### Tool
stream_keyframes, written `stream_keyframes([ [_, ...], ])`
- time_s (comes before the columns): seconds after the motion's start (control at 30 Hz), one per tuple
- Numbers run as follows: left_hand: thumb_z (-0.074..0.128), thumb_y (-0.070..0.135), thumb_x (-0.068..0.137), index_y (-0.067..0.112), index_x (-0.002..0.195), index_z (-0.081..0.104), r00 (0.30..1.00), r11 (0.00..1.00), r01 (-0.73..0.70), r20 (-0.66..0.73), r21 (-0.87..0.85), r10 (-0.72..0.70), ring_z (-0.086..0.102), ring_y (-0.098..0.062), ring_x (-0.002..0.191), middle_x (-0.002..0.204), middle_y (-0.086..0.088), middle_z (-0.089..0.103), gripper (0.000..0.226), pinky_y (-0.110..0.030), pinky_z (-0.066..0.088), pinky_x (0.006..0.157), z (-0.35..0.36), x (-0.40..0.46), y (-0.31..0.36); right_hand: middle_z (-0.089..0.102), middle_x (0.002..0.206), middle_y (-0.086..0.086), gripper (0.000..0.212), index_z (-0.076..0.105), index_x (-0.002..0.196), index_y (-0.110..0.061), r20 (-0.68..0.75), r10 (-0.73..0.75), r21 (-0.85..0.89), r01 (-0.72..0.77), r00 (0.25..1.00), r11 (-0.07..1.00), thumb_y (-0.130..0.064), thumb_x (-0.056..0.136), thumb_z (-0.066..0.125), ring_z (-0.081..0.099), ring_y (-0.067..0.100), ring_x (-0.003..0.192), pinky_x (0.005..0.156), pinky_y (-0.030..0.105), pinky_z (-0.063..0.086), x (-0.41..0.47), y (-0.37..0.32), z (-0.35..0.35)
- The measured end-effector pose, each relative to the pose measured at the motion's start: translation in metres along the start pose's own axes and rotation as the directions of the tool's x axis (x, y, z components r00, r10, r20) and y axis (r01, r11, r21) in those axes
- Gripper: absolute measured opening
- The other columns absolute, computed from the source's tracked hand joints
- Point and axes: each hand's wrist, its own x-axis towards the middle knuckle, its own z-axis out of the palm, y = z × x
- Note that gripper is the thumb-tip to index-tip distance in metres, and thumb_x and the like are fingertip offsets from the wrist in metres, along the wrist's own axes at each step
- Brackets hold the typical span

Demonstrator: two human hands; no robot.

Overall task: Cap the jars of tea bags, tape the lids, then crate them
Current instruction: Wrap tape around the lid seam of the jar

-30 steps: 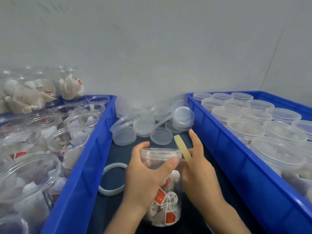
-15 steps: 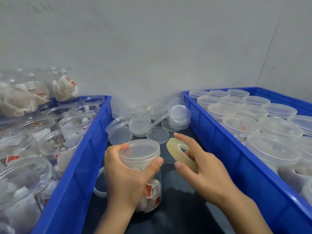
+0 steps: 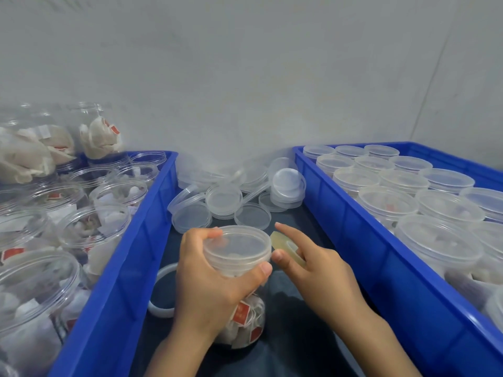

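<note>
My left hand (image 3: 215,284) had its fingers (image 3: 211,234) and thumb curled around the neck of the jar (image 3: 241,300), just under the lid (image 3: 236,247), gripping it upright on the dark table (image 3: 294,336) between the two crates. The lid sat flat on the jar's mouth, and red-tagged tea bags (image 3: 243,319) showed through the clear wall below my palm. My right hand (image 3: 318,273) pinched the yellowish roll of tape (image 3: 287,247) between thumb and middle fingers, with the forefinger stretched out straight above it; the roll's near edge lay right beside the lid's rim, though I could not tell whether it touched. A white ring (image 3: 163,295) lay flat on the table to the left of the jar, partly hidden behind my left wrist. Farther back, a heap of loose lids (image 3: 231,197) lay against the wall. The blue crate on my left (image 3: 122,268) held open jars of tea bags (image 3: 92,229), with more stacked on top at its far end. The blue crate on my right (image 3: 367,268) held capped jars (image 3: 389,202) standing close together in rows.
</note>
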Motion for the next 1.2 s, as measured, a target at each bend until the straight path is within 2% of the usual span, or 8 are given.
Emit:
stream_keyframes([
  [0.23, 0.067, 0.075, 0.034, 0.051, 0.098, 0.046, 0.991, 0.976, -0.026, 0.132, 0.217, -0.003, 0.054, -0.009, 0.1, 0.108, 0.017, 0.047, 0.072, -0.031, 0.048, 0.084, -0.009, 0.005, 0.002, 0.062, 0.09, -0.016, 0.069, 0.045, 0.124, -0.055, 0.038, 0.024, 0.082, -0.027, 0.999, 0.996, -0.084, 0.065, 0.027, 0.059, 0.008, 0.09, 0.074, 0.029, 0.048, 0.003, 0.009, 0.0],
  [0.33, 0.057, 0.081, 0.034, 0.06, 0.099, 0.041, 0.98, 0.942, -0.041, 0.198, 0.333, -0.027, 0.046, 0.003, 0.093, 0.103, 0.025, 0.037, 0.071, -0.016, 0.04, 0.075, -0.017, 0.008, 0.014, 0.055, 0.075, -0.019, 0.065, 0.051, 0.119, -0.055, 0.055, 0.011, 0.141, -0.019, 0.998, 0.99, -0.084, 0.063, 0.036, 0.053, 0.002, 0.08, 0.071, 0.029, 0.047, 0.005, 0.012, -0.005],
  [0.5, 0.043, 0.073, 0.045, 0.069, 0.129, -0.016, 0.912, 0.775, -0.209, 0.404, 0.597, -0.065, 0.04, -0.012, 0.1, 0.1, 0.022, 0.041, 0.103, -0.029, 0.038, 0.078, -0.025, 0.015, 0.039, 0.057, 0.063, -0.011, 0.06, 0.059, 0.113, -0.048, 0.05, -0.048, 0.211, 0.037, 0.998, 0.977, -0.08, 0.063, 0.047, 0.049, 0.003, 0.059, 0.061, 0.031, 0.044, 0.0, 0.008, -0.008],
  [0.6, 0.038, 0.071, 0.047, 0.055, 0.136, -0.025, 0.915, 0.717, -0.182, 0.383, 0.673, -0.127, 0.042, -0.021, 0.107, 0.112, 0.008, 0.041, 0.11, -0.033, 0.041, 0.082, -0.024, 0.017, 0.044, 0.052, 0.055, -0.021, 0.064, 0.061, 0.112, -0.045, 0.025, -0.06, 0.179, 0.054, 0.998, 0.982, -0.081, 0.062, 0.045, 0.044, 0.001, 0.056, 0.061, 0.027, 0.04, -0.003, 0.003, -0.006],
  [0.8, 0.026, 0.095, 0.039, 0.041, 0.147, -0.002, 0.889, 0.579, -0.176, 0.381, 0.796, -0.253, 0.037, -0.022, 0.123, 0.129, 0.006, 0.016, 0.124, -0.035, 0.041, 0.095, -0.011, 0.026, 0.051, 0.068, 0.106, -0.016, 0.048, 0.06, 0.118, -0.04, -0.042, -0.139, 0.016, 0.14, 0.989, 0.99, -0.058, 0.073, 0.06, 0.058, 0.006, 0.098, 0.075, 0.021, 0.042, -0.009, -0.013, -0.002],
  [0.97, 0.039, 0.092, 0.039, 0.05, 0.133, 0.031, 0.83, 0.712, -0.174, 0.49, 0.68, -0.266, 0.033, -0.006, 0.109, 0.102, 0.019, 0.016, 0.104, -0.031, 0.044, 0.087, -0.025, 0.031, 0.043, 0.054, 0.121, -0.029, 0.068, 0.042, 0.132, -0.045, 0.216, -0.21, 0.066, 0.2, 0.954, 0.978, -0.032, 0.072, 0.071, 0.049, -0.008, 0.111, 0.088, 0.014, 0.04, -0.004, -0.009, -0.013],
  [1.07, 0.049, 0.09, 0.032, 0.051, 0.132, 0.034, 0.785, 0.762, -0.161, 0.549, 0.627, -0.287, 0.033, -0.003, 0.106, 0.099, 0.024, 0.017, 0.109, -0.027, 0.044, 0.083, -0.031, 0.036, 0.044, 0.052, 0.095, -0.028, 0.069, 0.046, 0.128, -0.046, 0.221, -0.228, 0.045, 0.224, 0.948, 0.974, -0.006, 0.075, 0.066, 0.052, -0.003, 0.093, 0.08, 0.023, 0.045, 0.001, -0.001, -0.026],
  [1.2, 0.056, 0.082, 0.031, 0.053, 0.131, 0.036, 0.754, 0.811, -0.184, 0.608, 0.556, -0.246, 0.031, 0.006, 0.103, 0.105, 0.041, 0.014, 0.106, -0.019, 0.039, 0.08, -0.032, 0.039, 0.045, 0.055, 0.093, -0.02, 0.065, 0.051, 0.127, -0.039, 0.07, -0.351, -0.305, 0.355, 0.934, 0.884, -0.002, 0.075, 0.059, 0.052, 0.011, 0.09, 0.062, 0.025, 0.042, 0.008, -0.004, -0.036],
])
